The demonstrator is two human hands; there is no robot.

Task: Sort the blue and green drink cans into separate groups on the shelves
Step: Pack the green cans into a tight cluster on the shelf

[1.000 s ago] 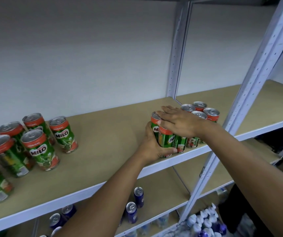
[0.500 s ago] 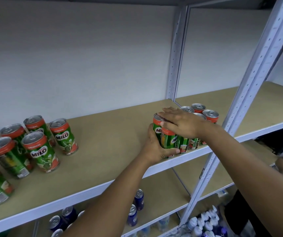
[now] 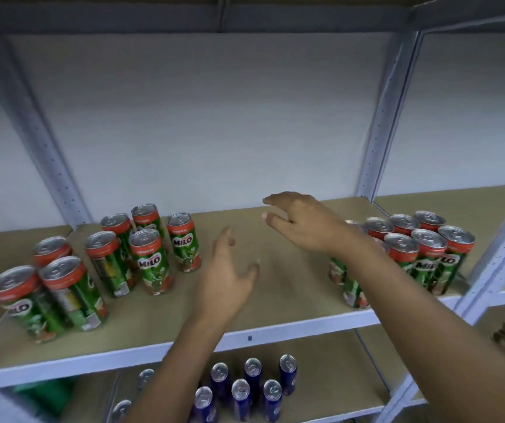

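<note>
Here, both hands empty, left hand, right hand, above shelf.

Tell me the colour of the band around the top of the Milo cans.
Red-orange band above the green can body, clearest in the head view.

Grey metal shelving with tan boards against a pale wall.

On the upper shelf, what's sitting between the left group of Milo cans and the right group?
Head view: no cans there, only bare shelf board, with the open left hand and right hand over it.
</note>
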